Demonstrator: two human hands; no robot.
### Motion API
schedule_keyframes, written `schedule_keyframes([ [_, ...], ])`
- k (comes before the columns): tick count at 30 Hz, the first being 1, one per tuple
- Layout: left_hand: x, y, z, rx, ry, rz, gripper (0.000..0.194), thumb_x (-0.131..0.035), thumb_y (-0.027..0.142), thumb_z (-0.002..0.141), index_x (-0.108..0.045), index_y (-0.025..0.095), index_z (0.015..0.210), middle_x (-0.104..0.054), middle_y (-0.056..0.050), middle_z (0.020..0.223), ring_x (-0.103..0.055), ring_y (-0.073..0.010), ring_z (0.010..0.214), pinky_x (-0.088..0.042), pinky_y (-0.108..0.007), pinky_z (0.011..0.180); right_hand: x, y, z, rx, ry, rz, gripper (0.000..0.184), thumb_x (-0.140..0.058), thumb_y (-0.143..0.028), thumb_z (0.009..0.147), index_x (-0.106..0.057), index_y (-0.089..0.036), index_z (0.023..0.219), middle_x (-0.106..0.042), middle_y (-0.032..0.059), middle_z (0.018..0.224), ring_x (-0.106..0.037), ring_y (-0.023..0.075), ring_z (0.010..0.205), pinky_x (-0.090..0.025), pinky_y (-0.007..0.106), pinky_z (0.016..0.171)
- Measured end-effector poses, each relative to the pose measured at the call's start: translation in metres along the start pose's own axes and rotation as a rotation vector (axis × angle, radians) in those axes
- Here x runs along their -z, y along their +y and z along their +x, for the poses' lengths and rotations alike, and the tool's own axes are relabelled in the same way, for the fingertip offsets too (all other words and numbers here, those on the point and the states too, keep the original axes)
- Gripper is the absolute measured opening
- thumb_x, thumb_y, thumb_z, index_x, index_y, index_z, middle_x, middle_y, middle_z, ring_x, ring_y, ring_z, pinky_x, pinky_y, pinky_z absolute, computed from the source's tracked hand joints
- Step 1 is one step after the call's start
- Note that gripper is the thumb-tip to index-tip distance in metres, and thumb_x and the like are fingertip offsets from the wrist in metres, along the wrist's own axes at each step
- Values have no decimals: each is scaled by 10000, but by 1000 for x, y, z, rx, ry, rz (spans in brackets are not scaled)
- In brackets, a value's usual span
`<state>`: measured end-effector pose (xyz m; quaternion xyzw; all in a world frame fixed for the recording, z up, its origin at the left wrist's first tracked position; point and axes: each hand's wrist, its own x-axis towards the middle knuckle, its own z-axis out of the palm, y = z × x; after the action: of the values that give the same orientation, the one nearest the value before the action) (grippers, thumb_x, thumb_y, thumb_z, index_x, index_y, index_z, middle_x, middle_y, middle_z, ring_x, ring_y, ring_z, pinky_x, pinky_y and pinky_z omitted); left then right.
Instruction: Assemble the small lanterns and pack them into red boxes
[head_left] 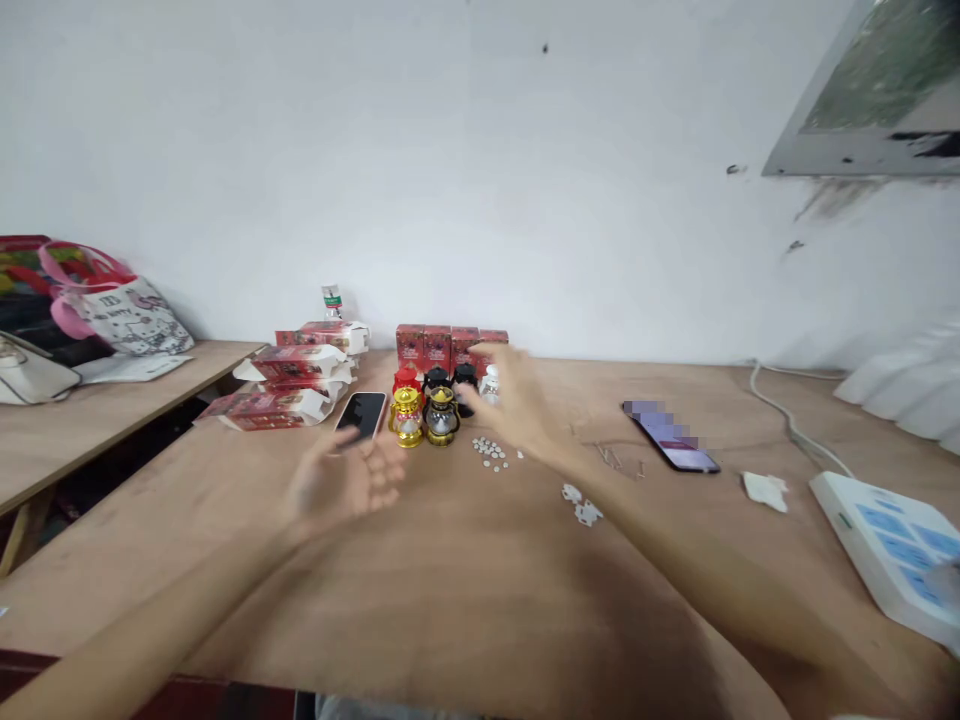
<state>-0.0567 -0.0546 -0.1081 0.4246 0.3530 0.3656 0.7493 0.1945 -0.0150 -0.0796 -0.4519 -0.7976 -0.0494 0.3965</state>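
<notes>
My left hand [349, 485] is palm up with its fingers spread, holding nothing, just in front of a smartphone [364, 415] with a dark screen. My right hand [517, 405], a little blurred, reaches to the small lanterns with thumb and fingers apart. Nearest to it is a white lantern [490, 384], partly covered by the hand; I see no grip on it. Beside that stand two black lanterns, one of them farther left [436, 380], and a red lantern [406, 378]. In front are a gold lantern [406, 420] and a bronze-coloured lantern [441, 418].
Red boxes [424, 348] line the wall behind the lanterns; opened cartons [281, 408] are piled at left. Button cells [489, 452], white plastic pieces [581, 505] and a second phone [671, 438] lie on the table. A white power strip [892, 550] and cable are at right.
</notes>
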Motion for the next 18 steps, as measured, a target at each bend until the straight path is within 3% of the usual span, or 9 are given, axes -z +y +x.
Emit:
schedule_keyframes([
  [3,-13,-33,17,272,-224,-216,579,-492,616,766,-601,116,1037,-661,-139,1038,-627,-256,949,-453,-380,835,-30,-5,3,-55,-84,47,562,-564,-348,836,-384,-210,1349,-470,114,1322,-422,286,1206,-376,485,996],
  [5,-17,-51,34,287,-258,-279,655,-504,651,740,-563,95,1082,-631,-182,1102,-595,-286,1036,-423,-418,899,-49,-6,-1,-74,-142,88,560,-579,-352,818,-398,-250,1338,-452,100,1337,-420,293,1208,-374,499,987],
  [7,-20,-61,49,262,-260,-339,726,-508,681,721,-524,73,1118,-605,-210,1134,-548,-308,1118,-390,-455,944,-62,-6,-12,-51,-127,134,408,-553,-292,830,-499,-247,1232,-473,93,1298,-446,271,1184,-394,474,978],
  [10,-27,-66,58,170,-226,-430,753,-552,713,664,-537,77,1066,-627,-191,1061,-554,-310,1100,-409,-444,933,-68,-9,-41,4,-28,204,219,-453,-180,861,-589,-217,1029,-539,101,1134,-530,214,1064,-470,395,910],
  [13,-35,-71,53,109,-149,-463,563,-624,605,692,-583,127,986,-663,-96,911,-627,-237,911,-475,-345,815,-65,-16,-80,103,43,268,178,-468,-234,879,-579,-221,1017,-584,90,1013,-572,198,998,-516,368,871],
  [16,-40,-75,48,105,-27,-375,305,-676,360,727,-631,124,915,-674,-68,837,-634,-176,767,-484,-268,715,-55,-19,-115,477,-34,275,212,-523,-265,852,-560,-283,1060,-593,63,1083,-525,213,1152,-442,434,1006],
  [17,-41,-75,48,76,16,-335,269,-689,311,714,-641,117,895,-681,-76,849,-636,-176,763,-485,-265,708,-51,-18,-124,513,-52,265,261,-521,-258,846,-538,-292,1103,-568,69,1154,-473,227,1226,-422,457,1023],
  [18,-41,-73,48,29,56,-293,268,-708,283,691,-647,115,890,-686,-86,880,-640,-187,780,-488,-274,712,-48,-16,-130,459,-57,245,319,-511,-252,846,-501,-283,1163,-525,87,1233,-416,241,1283,-410,476,1032],
])
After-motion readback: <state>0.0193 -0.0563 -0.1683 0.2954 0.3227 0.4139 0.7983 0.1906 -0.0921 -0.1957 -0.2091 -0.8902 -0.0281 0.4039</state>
